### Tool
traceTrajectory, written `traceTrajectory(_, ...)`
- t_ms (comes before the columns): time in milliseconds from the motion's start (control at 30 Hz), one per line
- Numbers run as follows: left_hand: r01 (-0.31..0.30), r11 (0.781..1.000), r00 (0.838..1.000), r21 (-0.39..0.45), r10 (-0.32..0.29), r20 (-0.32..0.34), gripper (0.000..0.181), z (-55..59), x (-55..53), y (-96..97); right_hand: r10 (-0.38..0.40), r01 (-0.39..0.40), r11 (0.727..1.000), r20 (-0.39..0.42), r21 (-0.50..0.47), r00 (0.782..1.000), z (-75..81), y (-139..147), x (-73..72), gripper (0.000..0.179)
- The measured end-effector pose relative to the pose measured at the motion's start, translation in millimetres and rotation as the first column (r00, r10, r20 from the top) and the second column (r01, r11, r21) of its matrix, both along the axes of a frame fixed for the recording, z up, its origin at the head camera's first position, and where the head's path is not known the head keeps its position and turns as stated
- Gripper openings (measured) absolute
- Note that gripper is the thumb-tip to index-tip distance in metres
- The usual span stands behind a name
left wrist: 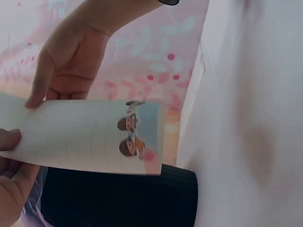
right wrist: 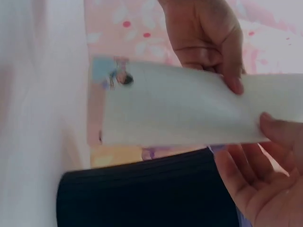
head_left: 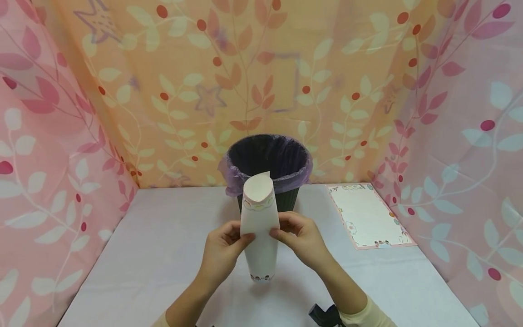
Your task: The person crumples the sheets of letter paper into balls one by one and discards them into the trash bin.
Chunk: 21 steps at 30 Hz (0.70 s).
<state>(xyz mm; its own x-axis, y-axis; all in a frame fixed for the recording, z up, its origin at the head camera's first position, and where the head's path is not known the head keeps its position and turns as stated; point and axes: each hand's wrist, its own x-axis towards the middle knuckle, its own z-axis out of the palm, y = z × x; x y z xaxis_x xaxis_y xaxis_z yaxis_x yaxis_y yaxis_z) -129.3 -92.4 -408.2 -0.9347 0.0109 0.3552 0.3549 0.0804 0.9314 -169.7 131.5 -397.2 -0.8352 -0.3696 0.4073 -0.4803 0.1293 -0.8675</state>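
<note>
Drapes (head_left: 184, 113) behind and either side of both grips: cloth-looking, soft folds, leaf-and-berry print. Tabletop (head_left: 163, 236) under the grips: smooth, pale. Bin (head_left: 289, 200) just beyond the grips: dark, round, ribbed wall, mouth up. Liner (head_left: 234, 179) inside it: thin crinkled purple plastic, folded over the rim, probably so it won't slip in. Flat sheet (head_left: 372, 218), right of and beyond the right grip: paper, pink decorated border. Held paper (head_left: 260, 250) between the two grips, roughly upright in front of the bin: white, bent into a narrow tube-like shape, curved lip at top. Left grip (head_left: 222, 254) and right grip (head_left: 304, 240) each pinch one side edge, thumbs on the near face; likely two-sided because bent paper would spring open. Black object (head_left: 324, 315) by the right wrist; can't identify. Smallest: cartoon figures (left wrist: 128, 146) printed near the held paper's lower end.
</note>
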Motion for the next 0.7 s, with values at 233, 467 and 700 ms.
traceTrajectory(233,-0.007,1.0,0.999,0.025,0.008,-0.039,0.013,-4.1,-6.2,-0.4,0.074,-0.074,0.997,-0.004,-0.038,0.997,-2.4,-0.7,-3.0,0.021)
traceTrajectory(467,0.111,0.993,0.994,-0.03,-0.111,-0.001,0.028,-2.9,-12.0,-8.3,-0.016,0.031,0.984,0.087,-0.175,0.996,-3.9,2.8,-8.4,0.023)
traceTrajectory(700,0.358,0.931,0.933,-0.067,-0.36,-0.026,0.031,-6.6,-23.4,-26.6,-0.039,0.114,0.915,0.197,-0.387,0.98,2.9,8.0,-8.9,0.026)
